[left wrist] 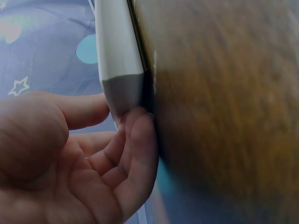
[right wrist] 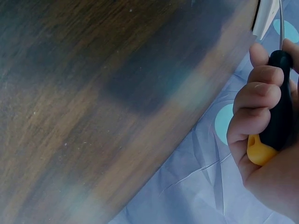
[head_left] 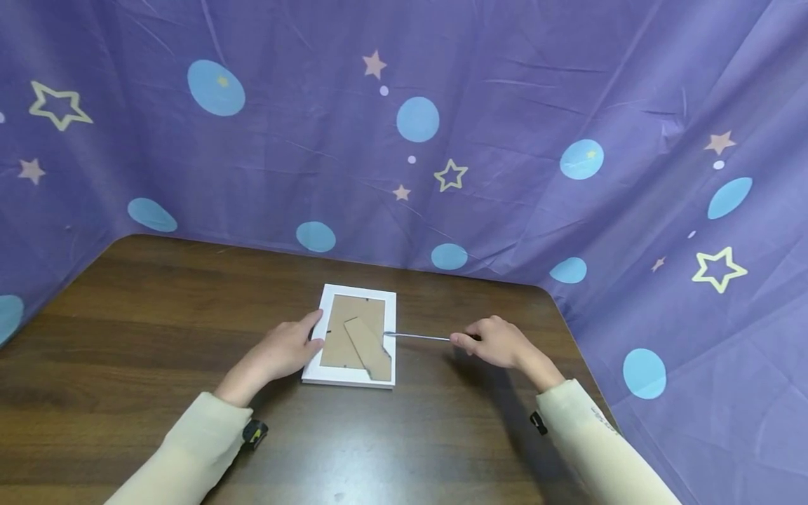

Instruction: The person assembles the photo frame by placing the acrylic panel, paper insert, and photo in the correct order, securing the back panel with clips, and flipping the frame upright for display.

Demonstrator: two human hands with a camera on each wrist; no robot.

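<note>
A white picture frame (head_left: 349,376) lies face down on the table, its brown backing board (head_left: 339,312) and slanted easel leg (head_left: 366,345) upward. Small dark tabs show around the board's edges. My left hand (head_left: 285,346) grips the frame's left side; in the left wrist view, the thumb is on one face and the curled fingers are at the other. In my right hand (head_left: 495,341) is a screwdriver (right wrist: 279,105) with a black handle and yellow end, the fingers wrapped round it. Its thin metal shaft reaches left, and the tip meets the frame's right inner edge beside the board.
The dark wooden table (head_left: 158,315) extends around the frame on every side. A purple cloth (head_left: 353,126) with stars and blue ovals hangs behind the table and along its sides. Black devices (head_left: 254,433) are worn at both wrists by the pale sleeves (head_left: 196,442).
</note>
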